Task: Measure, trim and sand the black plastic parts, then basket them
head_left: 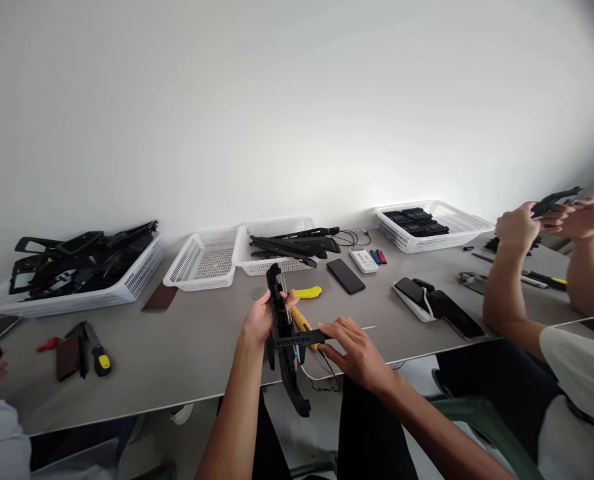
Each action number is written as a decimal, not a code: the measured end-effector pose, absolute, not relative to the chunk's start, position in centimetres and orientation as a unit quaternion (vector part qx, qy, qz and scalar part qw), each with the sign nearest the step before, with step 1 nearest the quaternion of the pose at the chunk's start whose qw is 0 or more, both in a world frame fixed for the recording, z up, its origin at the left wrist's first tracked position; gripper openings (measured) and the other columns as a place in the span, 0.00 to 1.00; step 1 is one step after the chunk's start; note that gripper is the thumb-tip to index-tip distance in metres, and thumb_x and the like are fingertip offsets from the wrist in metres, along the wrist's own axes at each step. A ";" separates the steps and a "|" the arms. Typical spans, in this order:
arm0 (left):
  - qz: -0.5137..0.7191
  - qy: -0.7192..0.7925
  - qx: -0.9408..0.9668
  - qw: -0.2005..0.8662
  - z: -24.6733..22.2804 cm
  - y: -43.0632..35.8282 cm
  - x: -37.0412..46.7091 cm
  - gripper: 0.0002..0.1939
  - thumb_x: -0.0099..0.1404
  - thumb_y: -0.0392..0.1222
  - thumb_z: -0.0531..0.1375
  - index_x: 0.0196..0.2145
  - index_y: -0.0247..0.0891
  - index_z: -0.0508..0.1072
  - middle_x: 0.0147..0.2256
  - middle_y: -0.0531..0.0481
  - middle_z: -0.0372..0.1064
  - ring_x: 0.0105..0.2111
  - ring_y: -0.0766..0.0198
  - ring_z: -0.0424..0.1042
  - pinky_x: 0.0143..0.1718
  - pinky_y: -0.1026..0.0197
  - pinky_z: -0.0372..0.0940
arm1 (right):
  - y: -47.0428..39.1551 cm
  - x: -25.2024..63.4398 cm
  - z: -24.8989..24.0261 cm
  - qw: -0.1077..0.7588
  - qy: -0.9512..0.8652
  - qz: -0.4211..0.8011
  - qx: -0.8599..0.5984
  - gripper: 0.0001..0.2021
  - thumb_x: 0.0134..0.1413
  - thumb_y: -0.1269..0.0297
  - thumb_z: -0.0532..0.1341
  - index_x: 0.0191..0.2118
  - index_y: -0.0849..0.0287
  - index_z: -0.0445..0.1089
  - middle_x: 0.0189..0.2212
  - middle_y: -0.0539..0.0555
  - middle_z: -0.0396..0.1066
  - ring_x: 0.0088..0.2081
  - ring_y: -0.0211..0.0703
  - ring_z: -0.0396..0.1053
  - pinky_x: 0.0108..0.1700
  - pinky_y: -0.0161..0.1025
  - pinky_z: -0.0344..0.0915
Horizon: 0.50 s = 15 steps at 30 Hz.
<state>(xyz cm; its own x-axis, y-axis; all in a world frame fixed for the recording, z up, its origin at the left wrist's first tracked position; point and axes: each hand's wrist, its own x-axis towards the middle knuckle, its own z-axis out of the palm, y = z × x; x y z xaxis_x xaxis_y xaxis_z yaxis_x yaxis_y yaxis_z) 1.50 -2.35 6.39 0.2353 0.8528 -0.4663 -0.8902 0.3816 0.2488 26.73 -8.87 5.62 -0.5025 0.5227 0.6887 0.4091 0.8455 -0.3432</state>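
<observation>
Above the table's front edge, my left hand point(257, 321) is closed around a long, curved black plastic part point(297, 390) standing nearly upright. My right hand point(353, 348) grips what looks like a black caliper point(297, 339), its marked bar lying across the middle of the part. A thin rod sticks out beyond my right fingers. Behind the part, a yellow-handled tool point(303, 321) with a cable lies on the table, next to a yellow utility knife point(307, 293). Whether the caliper's jaws touch the part, I cannot tell.
White baskets point(199, 285) line the wall, several holding black parts. A phone point(345, 276) and a white box point(363, 260) lie ahead. A brown sanding sheet point(159, 297) and a knife point(98, 350) lie left. Co-workers' hands point(519, 227) are at both sides; the right one holds a black part.
</observation>
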 end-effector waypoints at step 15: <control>0.546 0.275 -0.061 0.789 7.0 -2.2 1.7 0.14 0.79 0.42 0.49 0.42 0.34 0.72 0.41 0.35 0.74 0.58 0.41 0.76 0.56 0.37 0.75 | -8.5 26.6 6.5 0.428 -0.862 -0.038 -0.270 0.15 0.74 0.54 0.62 0.57 0.53 0.77 0.29 0.51 0.72 0.30 0.43 0.65 0.33 0.42 0.57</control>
<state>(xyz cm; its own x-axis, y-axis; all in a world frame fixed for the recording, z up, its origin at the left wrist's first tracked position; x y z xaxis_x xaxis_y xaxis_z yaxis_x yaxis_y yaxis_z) 1.71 -2.21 6.96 0.2540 0.8276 -0.5005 -0.8950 0.3973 0.2029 26.56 -8.48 6.47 -0.4880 0.4324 0.7582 0.4971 0.8517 -0.1658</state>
